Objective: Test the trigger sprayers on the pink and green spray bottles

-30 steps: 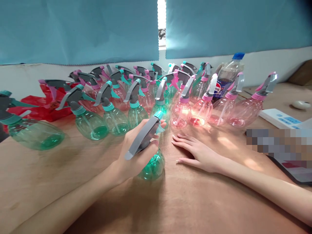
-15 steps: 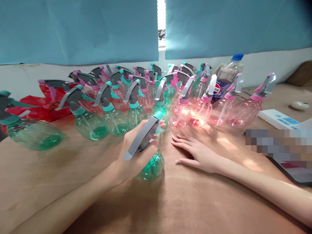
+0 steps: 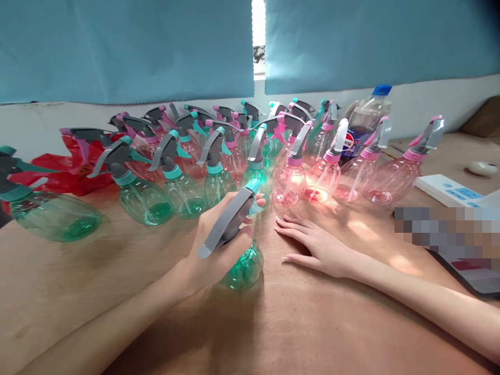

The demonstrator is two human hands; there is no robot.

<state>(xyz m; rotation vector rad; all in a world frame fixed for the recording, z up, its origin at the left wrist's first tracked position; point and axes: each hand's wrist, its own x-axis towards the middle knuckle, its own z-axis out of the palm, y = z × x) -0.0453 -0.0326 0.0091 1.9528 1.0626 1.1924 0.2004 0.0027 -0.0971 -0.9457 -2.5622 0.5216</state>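
My left hand [image 3: 213, 250] is wrapped round the neck of a green spray bottle [image 3: 244, 268] that stands on the wooden table [image 3: 117, 291]; its grey trigger head [image 3: 226, 221] with a teal nozzle sticks out over my fingers. My right hand [image 3: 312, 245] lies flat on the table just right of that bottle, fingers stretched out and holding nothing. Behind both hands stand rows of several more spray bottles, green ones [image 3: 183, 192] to the left and pink ones [image 3: 291, 182] to the right.
A cola bottle with a blue cap [image 3: 363, 125] stands among the pink bottles. A red plastic bag [image 3: 70, 172] lies at the back left. A white device [image 3: 449, 190] and a small white object [image 3: 482, 167] sit at the right. Blue curtains hang behind.
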